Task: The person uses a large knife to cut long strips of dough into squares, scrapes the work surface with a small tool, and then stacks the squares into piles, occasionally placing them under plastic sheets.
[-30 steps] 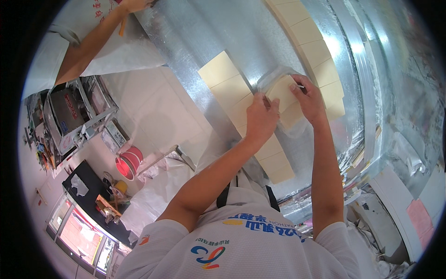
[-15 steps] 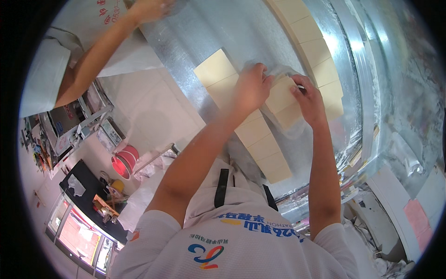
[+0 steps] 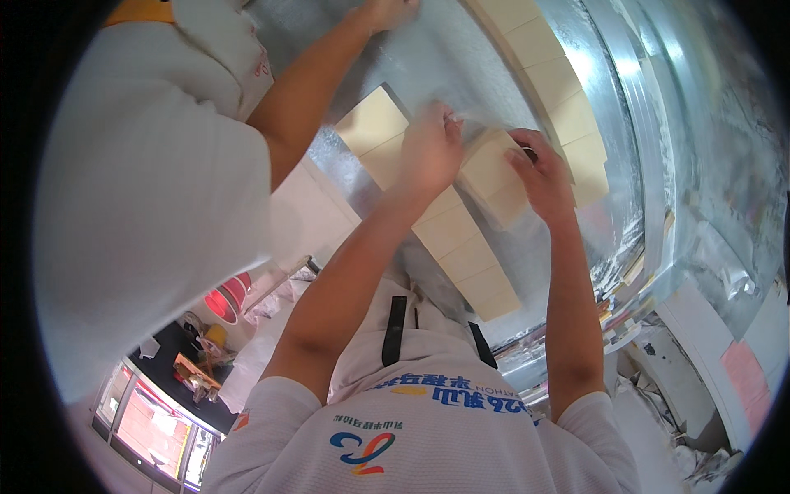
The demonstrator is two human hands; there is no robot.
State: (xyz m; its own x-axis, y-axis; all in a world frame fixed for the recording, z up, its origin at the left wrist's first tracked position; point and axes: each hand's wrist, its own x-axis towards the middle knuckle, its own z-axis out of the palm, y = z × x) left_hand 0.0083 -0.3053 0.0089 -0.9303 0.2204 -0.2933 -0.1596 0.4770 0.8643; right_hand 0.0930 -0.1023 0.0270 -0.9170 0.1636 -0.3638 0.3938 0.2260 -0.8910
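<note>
A squared block of pale yellow thin sheets, perhaps dough wrappers (image 3: 496,177), stands on the metal table between my hands, with clear plastic film about it. My right hand (image 3: 543,169) grips its right edge, thumb on the near side and fingers over the far corner. My left hand (image 3: 432,152), blurred by motion, is closed just left of the block. Its fingertips seem to pinch the film, faintly seen stretching toward the block. Beneath and beside my left wrist runs a row of similar pale blocks (image 3: 465,255).
Another long row of pale blocks (image 3: 559,90) lies along the right side of the metal table (image 3: 329,49). At the upper left a co-worker in white leans in, one hand (image 3: 387,12) over the table's far part. A red bucket (image 3: 226,298) stands on the floor at left.
My left hand has drawn slightly left, away from the block. My right hand stays at its edge. The co-worker has moved right, nearer the table, covering much of the left floor.
</note>
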